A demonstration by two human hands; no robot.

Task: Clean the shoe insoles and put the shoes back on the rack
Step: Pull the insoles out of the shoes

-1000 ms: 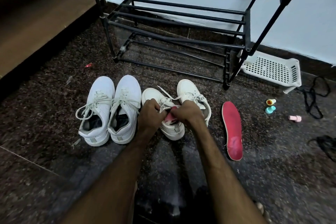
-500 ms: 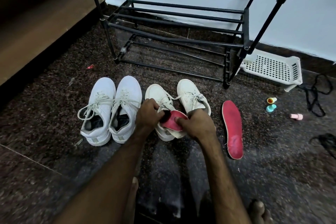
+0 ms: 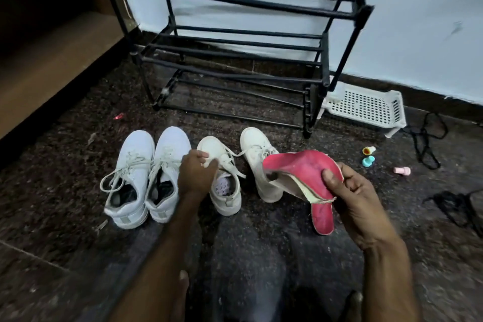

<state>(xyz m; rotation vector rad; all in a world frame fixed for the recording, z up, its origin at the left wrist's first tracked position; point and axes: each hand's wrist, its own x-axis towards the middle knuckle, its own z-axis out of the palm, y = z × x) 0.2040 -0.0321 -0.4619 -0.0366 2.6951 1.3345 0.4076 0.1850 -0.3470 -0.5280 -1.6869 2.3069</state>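
Two pairs of white shoes stand on the dark floor before the black rack (image 3: 235, 42). My right hand (image 3: 358, 198) grips a red insole (image 3: 300, 167), bent and lifted clear of the shoes. A second red insole (image 3: 322, 215) lies on the floor beneath it, partly hidden. My left hand (image 3: 196, 175) holds the tongue and laces of the cream shoe (image 3: 224, 183), whose inside shows a pale dotted base. Its partner shoe (image 3: 260, 165) stands just right. The white pair (image 3: 146, 178) sits at the left with dark insides.
A white perforated tray (image 3: 366, 107) lies beside the rack's right leg. Small bottle caps (image 3: 368, 155) and a pink item (image 3: 402, 170) sit on the floor to the right, near black cords (image 3: 428, 138). A wooden ledge (image 3: 52, 60) runs along the left.
My right hand has pulled the red insole out of the cream shoe and carried it up and right. My left hand stays on that shoe. The view has tilted upward.
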